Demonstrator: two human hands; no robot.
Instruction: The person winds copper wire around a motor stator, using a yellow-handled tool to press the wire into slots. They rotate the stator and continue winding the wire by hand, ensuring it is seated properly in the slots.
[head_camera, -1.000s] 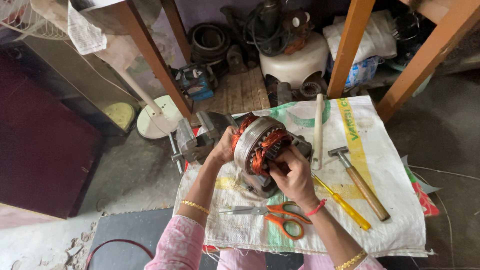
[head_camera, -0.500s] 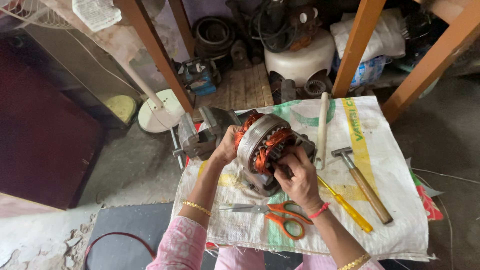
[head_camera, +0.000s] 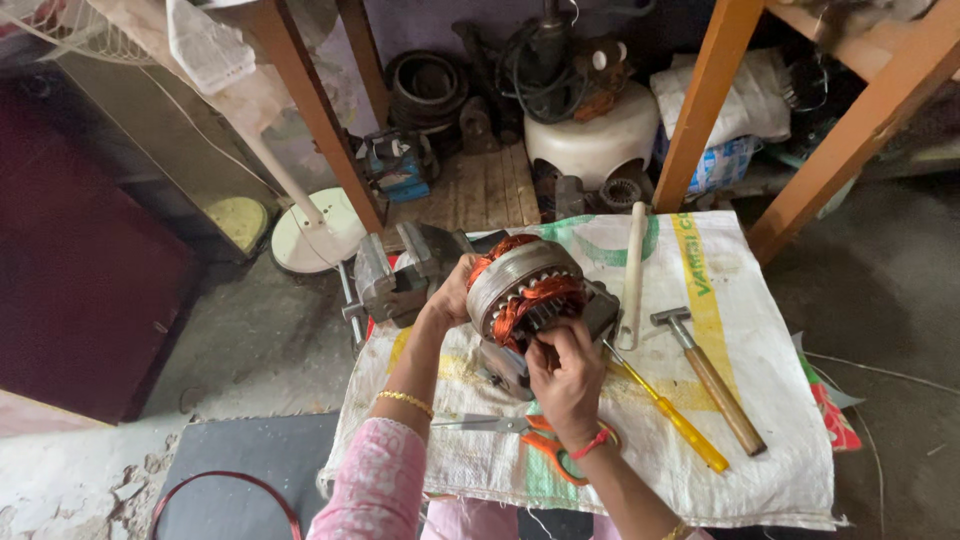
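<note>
Left hand (head_camera: 452, 293) grips the stator (head_camera: 520, 290) while right fingers (head_camera: 552, 352) pinch its copper windings (head_camera: 520, 312); rough tugging could snap wire.

One head-worn camera looks steeply down from above, fairly near. The hands sit at the frame's centre. Table legs cross the top.

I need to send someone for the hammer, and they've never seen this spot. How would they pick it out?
Find the white woven sack spread on the floor below the orange wooden legs. On its right part, right of the yellow-handled screwdriver, lies the hammer. It alone has a brown wooden handle and a small grey metal head, which points away from the person.
</note>
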